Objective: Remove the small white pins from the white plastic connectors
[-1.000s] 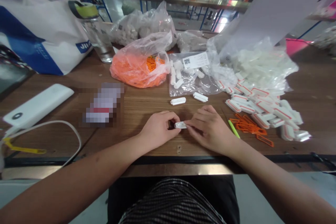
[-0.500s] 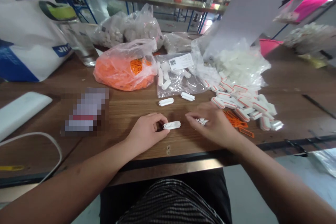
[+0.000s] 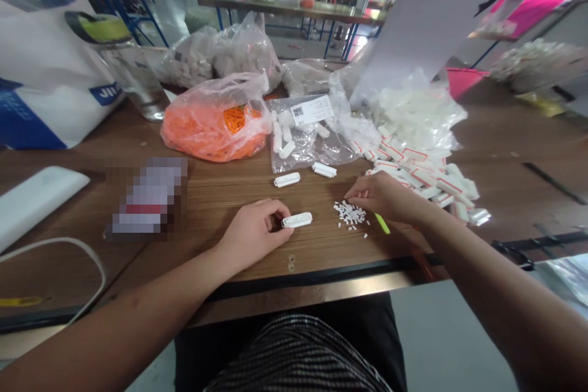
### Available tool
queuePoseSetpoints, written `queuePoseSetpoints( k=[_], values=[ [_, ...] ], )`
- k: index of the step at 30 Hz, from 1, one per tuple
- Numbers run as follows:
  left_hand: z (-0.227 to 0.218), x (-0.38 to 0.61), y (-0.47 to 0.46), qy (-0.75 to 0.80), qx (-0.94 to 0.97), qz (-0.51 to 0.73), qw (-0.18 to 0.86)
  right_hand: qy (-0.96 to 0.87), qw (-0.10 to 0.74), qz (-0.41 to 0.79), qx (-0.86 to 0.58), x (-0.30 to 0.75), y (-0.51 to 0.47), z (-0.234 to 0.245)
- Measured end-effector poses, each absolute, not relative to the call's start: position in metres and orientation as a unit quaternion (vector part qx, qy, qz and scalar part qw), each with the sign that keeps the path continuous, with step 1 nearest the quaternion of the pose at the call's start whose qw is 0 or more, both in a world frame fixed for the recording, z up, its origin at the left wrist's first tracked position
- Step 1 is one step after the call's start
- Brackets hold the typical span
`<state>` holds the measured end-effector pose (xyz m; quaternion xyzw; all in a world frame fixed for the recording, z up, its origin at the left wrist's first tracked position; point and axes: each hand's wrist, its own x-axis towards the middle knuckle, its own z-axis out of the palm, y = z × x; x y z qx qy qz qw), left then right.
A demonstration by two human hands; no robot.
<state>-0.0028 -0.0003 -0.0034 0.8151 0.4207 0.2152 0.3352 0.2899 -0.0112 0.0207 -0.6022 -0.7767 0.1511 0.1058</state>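
My left hand (image 3: 255, 231) rests on the wooden table (image 3: 229, 193) and pinches one end of a small white oblong plastic piece (image 3: 297, 220). My right hand (image 3: 383, 196) lies further right with its fingertips pinched together just above a little heap of tiny white bits (image 3: 350, 214); what they hold, if anything, is too small to see. A green stick (image 3: 381, 223) lies under the right wrist. Behind the right hand spreads a pile of white pieces with orange frames (image 3: 422, 174).
Two loose white pieces (image 3: 287, 179) (image 3: 324, 169) lie before a clear bag with a label (image 3: 303, 131). An orange-filled bag (image 3: 214, 125), further clear bags (image 3: 413, 107), a glass jar (image 3: 133, 76), a white-blue bag (image 3: 46, 79), a white device (image 3: 37, 199) and a cable (image 3: 68, 245) surround them.
My right hand let go of the white piece and moved right, uncovering the heap of tiny white bits. The left hand kept hold of the piece. The view swung right.
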Motion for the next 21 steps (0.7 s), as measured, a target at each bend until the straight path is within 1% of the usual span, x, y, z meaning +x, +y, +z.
queuePoseSetpoints(
  k=[4,7,10,21],
  values=[
    [-0.002,-0.003,-0.001,0.426,0.812,0.213,0.338,-0.752,0.069,0.149,-0.638,0.29,-0.005,0.021],
    [-0.002,-0.002,-0.001,0.423,0.814,0.214,0.337,-0.706,0.078,0.201,-0.675,0.294,-0.005,0.017],
    [-0.003,-0.002,0.0,0.422,0.814,0.217,0.336,-0.695,0.092,0.225,-0.677,0.299,-0.008,0.014],
    [-0.002,-0.002,0.0,0.426,0.812,0.214,0.336,-0.677,0.072,0.16,-0.714,0.283,-0.019,0.024]
  ],
)
